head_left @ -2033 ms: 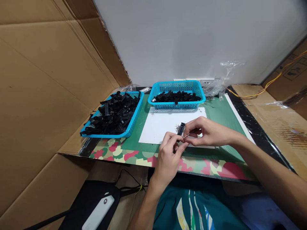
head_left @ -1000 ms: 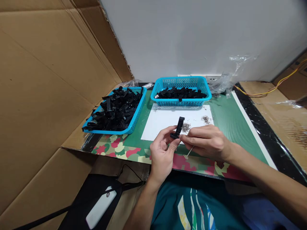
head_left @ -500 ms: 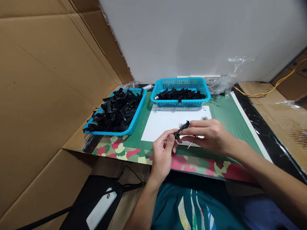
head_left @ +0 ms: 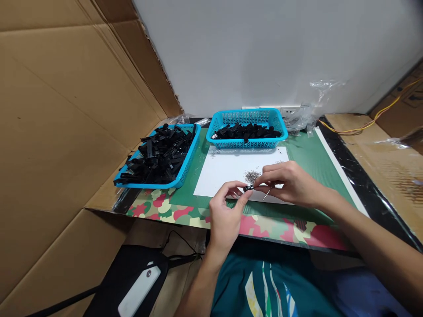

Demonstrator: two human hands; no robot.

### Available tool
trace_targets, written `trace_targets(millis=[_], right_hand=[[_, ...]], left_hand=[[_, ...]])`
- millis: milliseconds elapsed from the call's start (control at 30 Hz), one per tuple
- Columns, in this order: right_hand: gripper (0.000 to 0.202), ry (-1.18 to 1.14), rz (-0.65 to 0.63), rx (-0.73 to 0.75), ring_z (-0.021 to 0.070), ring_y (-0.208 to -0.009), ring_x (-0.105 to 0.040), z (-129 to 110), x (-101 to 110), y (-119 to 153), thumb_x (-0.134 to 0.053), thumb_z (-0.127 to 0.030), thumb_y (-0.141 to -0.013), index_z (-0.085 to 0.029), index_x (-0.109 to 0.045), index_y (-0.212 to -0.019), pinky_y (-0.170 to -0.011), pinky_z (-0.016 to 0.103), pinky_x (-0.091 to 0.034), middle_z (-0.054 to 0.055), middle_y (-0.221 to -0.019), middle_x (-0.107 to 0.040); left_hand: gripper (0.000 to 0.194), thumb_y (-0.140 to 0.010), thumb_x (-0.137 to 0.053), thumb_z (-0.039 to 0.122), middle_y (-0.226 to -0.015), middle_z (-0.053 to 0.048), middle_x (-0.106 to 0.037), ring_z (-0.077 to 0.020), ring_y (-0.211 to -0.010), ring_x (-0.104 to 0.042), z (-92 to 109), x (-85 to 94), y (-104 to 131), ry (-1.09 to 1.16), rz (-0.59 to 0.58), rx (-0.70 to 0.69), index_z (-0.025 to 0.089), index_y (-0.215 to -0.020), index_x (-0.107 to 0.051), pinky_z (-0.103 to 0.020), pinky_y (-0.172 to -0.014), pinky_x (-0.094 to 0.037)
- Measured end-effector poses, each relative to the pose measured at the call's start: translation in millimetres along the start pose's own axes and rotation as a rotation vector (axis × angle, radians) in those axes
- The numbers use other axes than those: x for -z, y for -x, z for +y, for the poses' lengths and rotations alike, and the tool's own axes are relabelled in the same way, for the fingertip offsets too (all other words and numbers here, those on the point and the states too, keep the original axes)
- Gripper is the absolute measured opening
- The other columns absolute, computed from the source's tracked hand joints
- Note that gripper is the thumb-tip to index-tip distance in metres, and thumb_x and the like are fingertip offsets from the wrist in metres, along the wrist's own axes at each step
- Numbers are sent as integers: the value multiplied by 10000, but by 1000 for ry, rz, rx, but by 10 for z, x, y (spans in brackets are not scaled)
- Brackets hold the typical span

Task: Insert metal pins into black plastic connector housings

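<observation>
A small black plastic part (head_left: 248,187) is pinched between the thumb and fingers of my left hand (head_left: 228,207), just above the front edge of the white paper. My right hand (head_left: 284,182) is closed, its thumb and index fingertips meeting at the part's right end. Out of its curled fingers sticks a thin silver metal tool (head_left: 266,193), pointing down and left; its kind cannot be made out. Right behind the part lies a pile of tiny metal pieces (head_left: 252,176) on the white paper (head_left: 218,174). Another small heap (head_left: 279,162) is partly hidden behind my right hand.
A blue basket (head_left: 188,164) at left is heaped with black plastic parts (head_left: 161,154). Behind the paper stands a second blue basket (head_left: 246,144), with more black parts. Clear plastic bags (head_left: 299,121) lie at the back right. Cardboard (head_left: 66,110) walls the left side.
The black part has turned from a long slanted view to a shorter, flatter one between my hands. My left index finger and thumb now reach further right, and the pile behind shows more fully.
</observation>
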State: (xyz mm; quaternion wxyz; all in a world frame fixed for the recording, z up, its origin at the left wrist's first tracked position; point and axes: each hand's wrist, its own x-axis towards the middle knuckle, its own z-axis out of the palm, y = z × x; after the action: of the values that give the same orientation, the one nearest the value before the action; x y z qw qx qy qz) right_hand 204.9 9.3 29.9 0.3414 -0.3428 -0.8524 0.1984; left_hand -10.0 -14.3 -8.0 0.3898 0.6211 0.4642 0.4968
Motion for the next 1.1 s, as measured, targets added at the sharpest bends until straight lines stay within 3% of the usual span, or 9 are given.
trace_targets(millis=[133, 267, 367, 500, 600, 1100], right_hand=[[218, -25, 12, -108, 140, -717, -592, 18, 61, 10, -645, -188, -979, -166, -763, -1161, -632, 252, -454, 37, -858, -681], [257, 11, -11, -92, 184, -867, -653, 85, 88, 12, -552, -181, -1040, -195, -774, -1168, -736, 301, -519, 90, -1019, -696], [241, 13, 56, -80, 222, -977, -688, 114, 54, 3, -577, -201, -1039, -218, -801, -1128, -827, 354, -554, 109, -1086, -723], [150, -283, 183, -281, 209, -786, -740, 69, -60, -4, -728, -306, -963, -177, -800, -940, -727, 333, -601, 80, -890, -785], [221, -491, 188, -429, 206, -688, -746, 33, -165, 3, -818, -377, -878, -166, -761, -847, -647, 310, -613, 52, -760, -770], [195, -468, 196, -501, 225, -684, -775, 18, -271, 6, -789, -365, -883, -191, -715, -834, -633, 310, -612, 50, -746, -776]], left_hand=[[141, -912, -793, 319, -947, -32, -762, -190, -847, -679, -28, -24, 4, -61, -32, 16, 218, -1006, -767, -305, -819, -521], [100, -891, -813, 270, -915, -28, -774, -199, -820, -703, -17, -48, 13, -182, -83, -37, 222, -968, -770, -315, -798, -529], [91, -879, -823, 227, -919, -27, -780, -204, -837, -719, -8, -55, 23, -263, -112, -96, 223, -957, -777, -314, -792, -532], [89, -866, -836, 211, -909, -25, -788, -201, -833, -734, -21, -62, 41, -322, -95, -138, 219, -938, -784, -311, -774, -542], [111, -862, -823, 147, -934, -26, -799, -201, -853, -748, -22, -70, 55, -337, -80, -169, 219, -936, -783, -308, -785, -555], [162, -860, -814, 102, -950, -25, -799, -207, -886, -752, -42, -78, 56, -365, -91, -220, 207, -973, -765, -325, -794, -570]])
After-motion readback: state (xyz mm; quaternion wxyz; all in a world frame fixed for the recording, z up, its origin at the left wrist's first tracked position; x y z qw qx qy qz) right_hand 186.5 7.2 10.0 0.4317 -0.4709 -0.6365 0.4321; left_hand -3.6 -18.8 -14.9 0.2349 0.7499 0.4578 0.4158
